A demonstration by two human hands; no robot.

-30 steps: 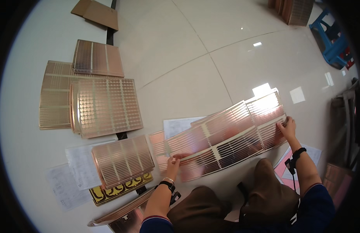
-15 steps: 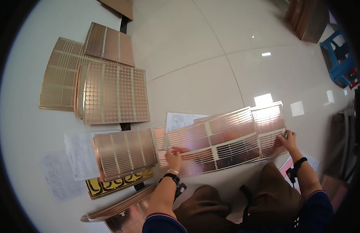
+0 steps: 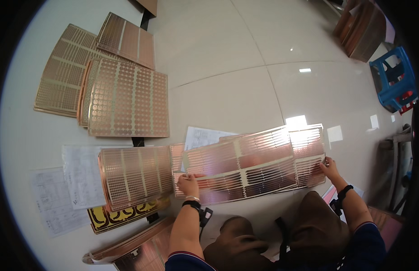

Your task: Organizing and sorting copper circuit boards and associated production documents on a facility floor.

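Long copper-faced circuit board panels, patterned with thin pale strips, lie overlapped in front of my knees. At their left end my left hand pinches the edge of the upper panel, thumb and fingers closed. My right hand grips the far right edge of the overlapped panels; which layers its fingers hold is partly hidden. Just left of my left hand sits a stack of copper panels with a fine grid pattern. A printed paper sheet sticks out from behind the long panels.
More stacked panels stand at the upper left. Printed papers and a yellow-and-black patterned board lie at the left, with copper sheets below. A blue stool and brown stacked sheets are at the far right.
The whole view has shifted a little, so most things appear further left. My left hand has moved slightly left along the panel's end; my right hand stays at the right edge.
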